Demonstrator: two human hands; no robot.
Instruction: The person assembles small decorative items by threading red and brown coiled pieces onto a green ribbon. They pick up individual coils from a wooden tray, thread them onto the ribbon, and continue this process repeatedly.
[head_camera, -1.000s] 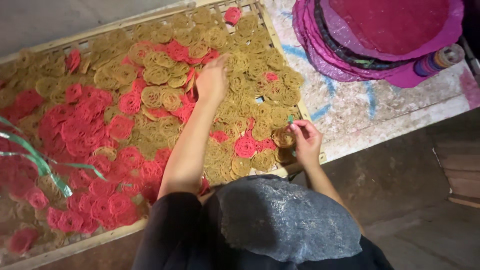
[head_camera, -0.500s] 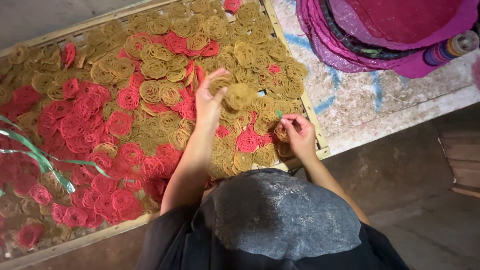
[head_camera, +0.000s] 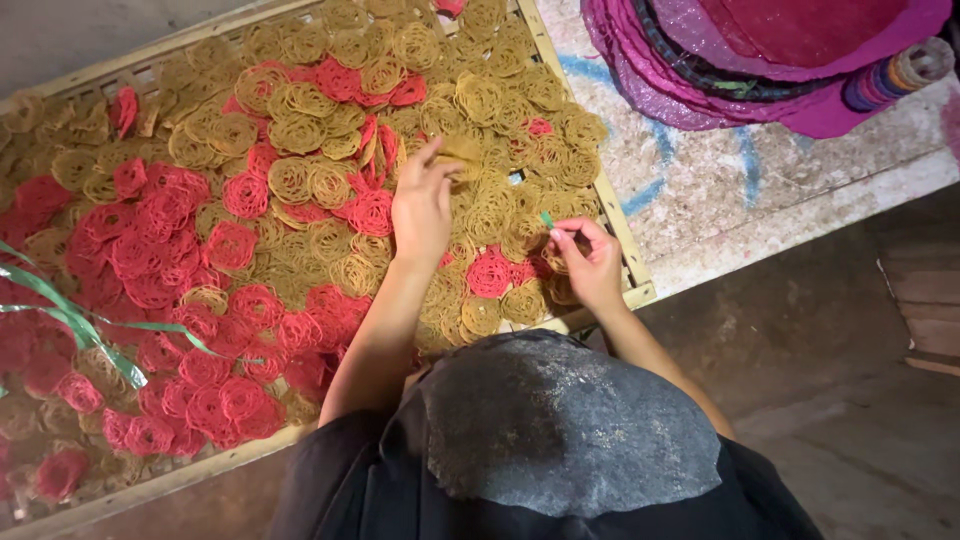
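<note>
Yellow coil wafer (head_camera: 462, 152): thin, lacy spiral of dried strands, tan-yellow, pinched by its edge between thumb and fingertips of the left hand (head_camera: 422, 205), lifted just above the middle of the tray. Head view: bamboo-framed drying tray (head_camera: 622, 232) with slatted base, covered edge to edge by overlapping coil wafers, red ones (head_camera: 160, 230) massed toward the left, yellow ones toward the top and right. Left arm extended straight over the tray, wrist flat, fingers closed on the wafer. Right hand (head_camera: 590, 258) near the tray's right rim, fingers curled together on a small green strip (head_camera: 547, 219); a yellow wafer lies under them. Green ribbon strands (head_camera: 70, 320) cross the left side. Stacked magenta woven mats (head_camera: 760, 60) lie beyond the tray on mottled concrete.
</note>
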